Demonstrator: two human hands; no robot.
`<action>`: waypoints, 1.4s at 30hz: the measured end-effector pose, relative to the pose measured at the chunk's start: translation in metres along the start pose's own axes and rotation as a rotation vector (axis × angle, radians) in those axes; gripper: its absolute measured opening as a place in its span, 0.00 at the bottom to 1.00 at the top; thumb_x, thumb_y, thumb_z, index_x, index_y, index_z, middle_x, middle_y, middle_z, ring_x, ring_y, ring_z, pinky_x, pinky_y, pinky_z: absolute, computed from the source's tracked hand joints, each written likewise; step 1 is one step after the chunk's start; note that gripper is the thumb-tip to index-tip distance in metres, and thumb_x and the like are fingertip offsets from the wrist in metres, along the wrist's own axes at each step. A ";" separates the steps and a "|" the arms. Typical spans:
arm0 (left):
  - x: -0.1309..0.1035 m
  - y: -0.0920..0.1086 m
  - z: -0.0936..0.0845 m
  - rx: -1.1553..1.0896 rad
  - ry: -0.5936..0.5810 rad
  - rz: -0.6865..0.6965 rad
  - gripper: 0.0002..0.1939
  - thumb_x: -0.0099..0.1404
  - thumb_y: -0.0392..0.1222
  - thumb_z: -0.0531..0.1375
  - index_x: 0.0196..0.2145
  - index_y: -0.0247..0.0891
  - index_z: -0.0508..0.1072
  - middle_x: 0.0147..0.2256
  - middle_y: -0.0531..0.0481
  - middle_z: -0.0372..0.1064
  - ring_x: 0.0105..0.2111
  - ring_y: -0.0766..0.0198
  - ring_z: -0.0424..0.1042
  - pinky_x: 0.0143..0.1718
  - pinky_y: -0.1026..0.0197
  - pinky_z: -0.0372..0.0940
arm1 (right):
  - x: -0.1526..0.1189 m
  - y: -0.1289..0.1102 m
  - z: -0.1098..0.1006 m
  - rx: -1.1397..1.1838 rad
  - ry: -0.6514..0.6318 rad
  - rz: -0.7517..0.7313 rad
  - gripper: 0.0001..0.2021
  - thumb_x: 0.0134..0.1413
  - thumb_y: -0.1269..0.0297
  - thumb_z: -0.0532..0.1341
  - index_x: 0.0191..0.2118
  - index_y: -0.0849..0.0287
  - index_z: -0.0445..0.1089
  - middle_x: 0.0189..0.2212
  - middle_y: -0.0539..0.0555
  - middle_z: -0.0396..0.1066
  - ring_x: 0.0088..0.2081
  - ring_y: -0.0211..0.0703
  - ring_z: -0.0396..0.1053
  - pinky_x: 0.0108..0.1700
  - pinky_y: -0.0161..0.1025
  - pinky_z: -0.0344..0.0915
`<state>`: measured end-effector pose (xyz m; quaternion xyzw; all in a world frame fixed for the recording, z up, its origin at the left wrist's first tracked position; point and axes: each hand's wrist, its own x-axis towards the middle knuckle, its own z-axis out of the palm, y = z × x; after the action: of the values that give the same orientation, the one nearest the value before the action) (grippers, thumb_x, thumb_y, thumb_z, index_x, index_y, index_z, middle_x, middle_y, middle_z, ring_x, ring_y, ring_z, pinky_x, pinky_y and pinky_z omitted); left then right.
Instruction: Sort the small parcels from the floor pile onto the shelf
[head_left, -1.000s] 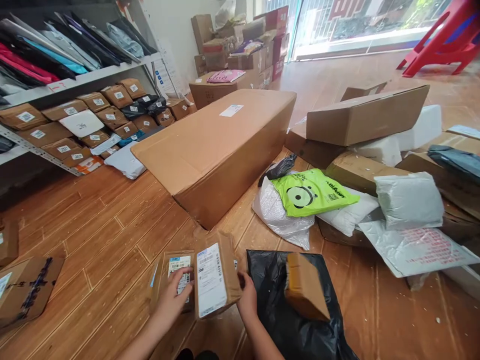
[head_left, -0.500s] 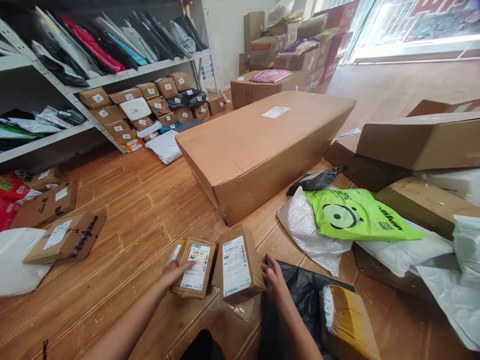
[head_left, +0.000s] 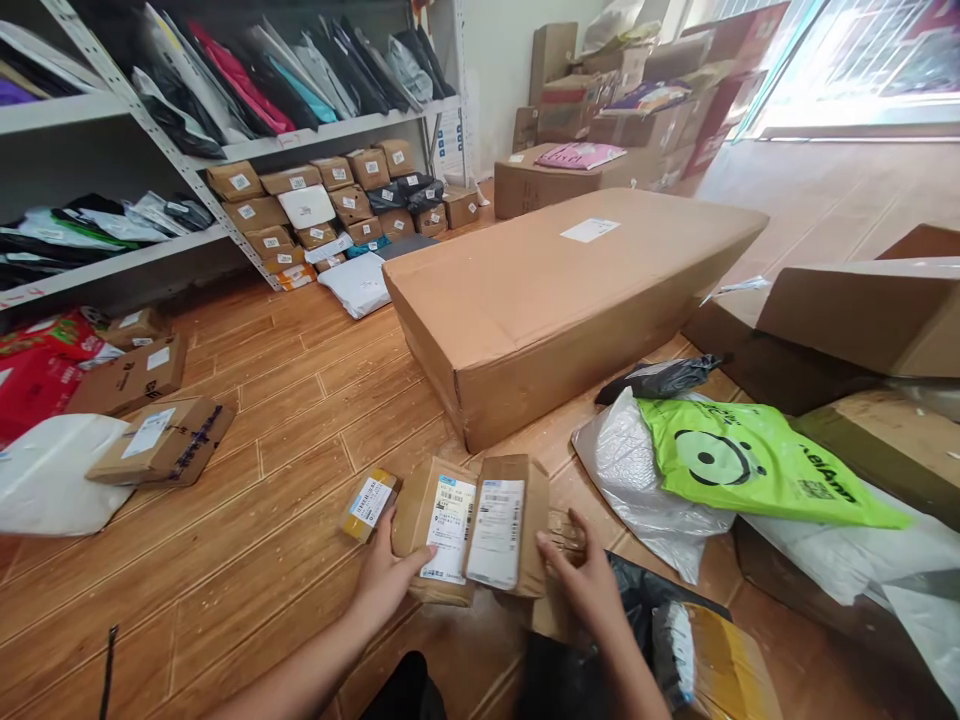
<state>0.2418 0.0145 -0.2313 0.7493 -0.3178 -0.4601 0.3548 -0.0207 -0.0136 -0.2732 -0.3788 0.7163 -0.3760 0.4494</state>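
- Black bag (head_left: 637, 600) at the floor's near edge, with a yellow-taped parcel (head_left: 712, 665) lying on it, just right of the right arm.
- Left hand (head_left: 386, 580) curls round the near left corner of the left parcel (head_left: 439, 530), thumb on its label, fingers tucked under, so it's gripping.
- Right hand (head_left: 589, 580) sits at the right edge of the right parcel (head_left: 506, 525), fingers loosely bent and touching it; can't tell if it's really gripping.
- Those two parcels lie side by side, touching, labels up, on the wooden floor (head_left: 262, 520).
- Small yellow box (head_left: 370, 503) just left of the left parcel.
- Green bag (head_left: 757, 465) lies on a grey one (head_left: 630, 470), to the right.
- Big box (head_left: 570, 295) just beyond the parcels, mid-floor.
- Flat box (head_left: 161, 442) and white bag (head_left: 52, 485) near the left edge.
- Shelves (head_left: 172, 240) of small boxes and mailers along the far left, stacked boxes (head_left: 600, 110) in the far corner.
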 end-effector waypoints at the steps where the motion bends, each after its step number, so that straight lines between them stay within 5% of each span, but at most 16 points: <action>1: -0.009 0.009 0.004 -0.087 -0.038 -0.029 0.50 0.42 0.53 0.69 0.59 0.33 0.57 0.56 0.32 0.68 0.54 0.44 0.70 0.56 0.48 0.63 | 0.011 0.004 -0.011 0.055 -0.005 0.032 0.51 0.28 0.32 0.63 0.56 0.66 0.62 0.54 0.72 0.66 0.57 0.67 0.65 0.59 0.59 0.63; 7: -0.045 0.042 0.046 -0.332 -0.404 -0.146 0.41 0.47 0.56 0.67 0.54 0.37 0.60 0.52 0.38 0.74 0.53 0.48 0.72 0.57 0.50 0.63 | 0.053 0.028 -0.067 0.081 0.175 -0.020 0.33 0.43 0.35 0.55 0.44 0.57 0.73 0.50 0.63 0.74 0.56 0.63 0.67 0.59 0.58 0.63; 11: -0.041 0.040 0.066 -0.368 -0.409 -0.157 0.40 0.46 0.55 0.68 0.53 0.37 0.61 0.49 0.38 0.75 0.50 0.47 0.73 0.54 0.49 0.65 | 0.045 0.018 -0.068 0.001 0.180 -0.137 0.32 0.43 0.39 0.61 0.50 0.56 0.70 0.50 0.62 0.72 0.54 0.60 0.68 0.56 0.57 0.65; 15: -0.028 0.040 0.053 -0.329 -0.233 -0.147 0.37 0.48 0.53 0.67 0.54 0.40 0.62 0.48 0.41 0.75 0.45 0.53 0.75 0.44 0.55 0.69 | 0.024 -0.006 -0.048 -0.301 0.104 -0.335 0.28 0.39 0.37 0.60 0.37 0.59 0.72 0.48 0.66 0.67 0.54 0.63 0.65 0.57 0.59 0.62; 18: -0.019 0.039 0.032 -0.262 -0.131 -0.350 0.30 0.57 0.55 0.63 0.55 0.47 0.61 0.42 0.48 0.75 0.33 0.60 0.73 0.29 0.61 0.66 | 0.017 -0.016 -0.037 -0.390 0.106 -0.228 0.30 0.36 0.35 0.61 0.36 0.57 0.65 0.42 0.64 0.65 0.47 0.62 0.67 0.50 0.57 0.66; 23: -0.014 0.026 0.018 -0.228 -0.145 -0.520 0.26 0.63 0.56 0.59 0.56 0.46 0.61 0.41 0.48 0.74 0.34 0.62 0.73 0.31 0.62 0.69 | 0.021 -0.016 -0.021 -0.494 0.249 -0.133 0.33 0.32 0.33 0.64 0.37 0.56 0.60 0.40 0.63 0.63 0.47 0.65 0.66 0.47 0.56 0.66; 27: 0.000 0.005 0.044 -0.078 -0.425 -0.342 0.31 0.64 0.56 0.54 0.60 0.40 0.58 0.50 0.40 0.73 0.44 0.55 0.75 0.41 0.55 0.72 | 0.027 -0.005 -0.006 -0.490 0.329 -0.200 0.31 0.34 0.43 0.68 0.43 0.57 0.64 0.47 0.65 0.62 0.49 0.64 0.66 0.45 0.54 0.67; 31: 0.030 -0.003 0.059 0.382 -0.329 0.047 0.36 0.56 0.61 0.57 0.54 0.33 0.69 0.53 0.34 0.70 0.54 0.46 0.69 0.58 0.49 0.62 | 0.031 0.009 -0.001 -0.425 0.433 -0.224 0.40 0.33 0.38 0.68 0.50 0.60 0.64 0.52 0.68 0.61 0.52 0.67 0.65 0.45 0.57 0.68; 34: 0.056 -0.004 0.038 0.499 -0.110 0.085 0.37 0.58 0.62 0.52 0.56 0.32 0.68 0.61 0.30 0.58 0.64 0.39 0.54 0.66 0.43 0.46 | 0.037 0.013 0.003 -0.430 0.534 -0.292 0.43 0.31 0.35 0.67 0.50 0.64 0.64 0.53 0.73 0.59 0.54 0.70 0.62 0.52 0.62 0.64; 37: 0.078 -0.013 -0.004 0.652 0.167 -0.024 0.48 0.53 0.56 0.58 0.65 0.26 0.51 0.67 0.20 0.36 0.67 0.26 0.36 0.63 0.29 0.38 | 0.038 0.010 0.002 -0.387 0.542 -0.306 0.38 0.36 0.42 0.67 0.49 0.66 0.63 0.50 0.72 0.63 0.54 0.69 0.62 0.55 0.63 0.62; 39: 0.087 -0.024 -0.032 0.740 0.196 -0.103 0.57 0.44 0.53 0.65 0.66 0.23 0.47 0.65 0.15 0.41 0.65 0.21 0.42 0.61 0.28 0.44 | 0.032 0.002 -0.004 -0.305 0.551 -0.280 0.33 0.38 0.47 0.66 0.48 0.64 0.63 0.47 0.68 0.66 0.53 0.66 0.63 0.56 0.61 0.61; 42: 0.094 -0.038 -0.060 0.728 0.110 -0.070 0.52 0.40 0.52 0.66 0.60 0.24 0.57 0.56 0.21 0.61 0.59 0.26 0.60 0.58 0.38 0.56 | 0.005 -0.015 -0.012 -0.153 0.592 -0.382 0.28 0.42 0.49 0.65 0.46 0.59 0.62 0.46 0.63 0.65 0.52 0.60 0.64 0.56 0.59 0.63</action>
<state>0.3373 -0.0258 -0.2871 0.8605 -0.4152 -0.2879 0.0657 -0.0300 -0.0219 -0.2579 -0.4128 0.7579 -0.4920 0.1144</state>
